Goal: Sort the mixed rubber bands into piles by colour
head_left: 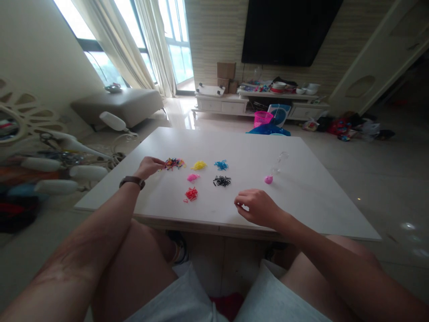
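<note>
My left hand (150,167), with a dark watch on its wrist, reaches to the left edge of a pile of mixed-colour rubber bands (174,163). Its fingers are pressed together at the pile; what is between the tips is hidden. Over the table's front part, my right hand (257,206) is curled in a pinch, and anything in it is too small to make out. Between the hands lie sorted piles of small bands: yellow (199,165), blue (221,165), pink (193,177), black (222,180) and red (191,194).
The piles rest on a white table (254,152). Right of them stand a clear bottle-like object (282,156) and a small pink item (268,179). A lamp with white shades (89,172) is at the left. Beyond the table is a pink basket (263,118).
</note>
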A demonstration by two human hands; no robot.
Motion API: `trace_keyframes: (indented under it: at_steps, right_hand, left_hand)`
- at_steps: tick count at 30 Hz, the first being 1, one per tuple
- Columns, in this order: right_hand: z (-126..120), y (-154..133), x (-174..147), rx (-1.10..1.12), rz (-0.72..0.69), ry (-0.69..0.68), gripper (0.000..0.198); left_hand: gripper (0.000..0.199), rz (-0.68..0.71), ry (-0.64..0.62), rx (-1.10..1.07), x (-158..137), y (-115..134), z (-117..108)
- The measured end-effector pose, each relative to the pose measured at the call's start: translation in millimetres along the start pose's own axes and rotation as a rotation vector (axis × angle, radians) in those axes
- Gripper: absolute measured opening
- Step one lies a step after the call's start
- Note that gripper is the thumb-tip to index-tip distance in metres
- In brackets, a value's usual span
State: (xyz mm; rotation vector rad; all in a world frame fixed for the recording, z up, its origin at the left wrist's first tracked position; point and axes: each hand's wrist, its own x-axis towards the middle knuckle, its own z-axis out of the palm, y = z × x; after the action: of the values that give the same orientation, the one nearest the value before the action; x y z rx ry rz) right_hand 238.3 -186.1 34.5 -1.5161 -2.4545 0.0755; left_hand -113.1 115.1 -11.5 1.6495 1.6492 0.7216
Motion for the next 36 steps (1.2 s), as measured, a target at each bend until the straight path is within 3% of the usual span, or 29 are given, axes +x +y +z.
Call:
trace_keyframes:
  at_steps: [4, 9, 12, 21, 25, 36]
  right_hand:
    - [-0.8, -0.7, 1.1, 0.003, -0.002, -0.008, 0.012]
    - [0.3, -1.6, 2.2, 0.003, -0.002, 0.008, 0.011]
    - [3.3, -1.1, 3.2, 0.002, 0.03, 0.067, 0.012]
    - [10.4, 1.5, 10.7, 0.072, 0.106, 0.29, 0.01]
    - [10.2, 0.7, 11.4, 0.099, 0.085, 0.351, 0.015]
    - [10.5, 1.1, 10.2, 0.093, 0.047, 0.373, 0.009]
  left_hand:
    - [0.042, 0.103, -0.004, -0.054, -2.7, 3.0, 3.2]
    - [0.049, 0.179, -0.265, -0.295, -25.0, 27.9, 24.9]
    - [0.046, 0.237, -0.426, -0.386, -49.0, 50.1, 47.6]
    - [0.027, 0.142, -0.788, -0.703, -142.0, 99.3, 109.8]
    - [0.024, 0.175, -0.852, -0.698, -160.5, 102.5, 120.4]
    - [0.024, 0.142, -0.844, -0.755, -162.3, 101.6, 123.3]
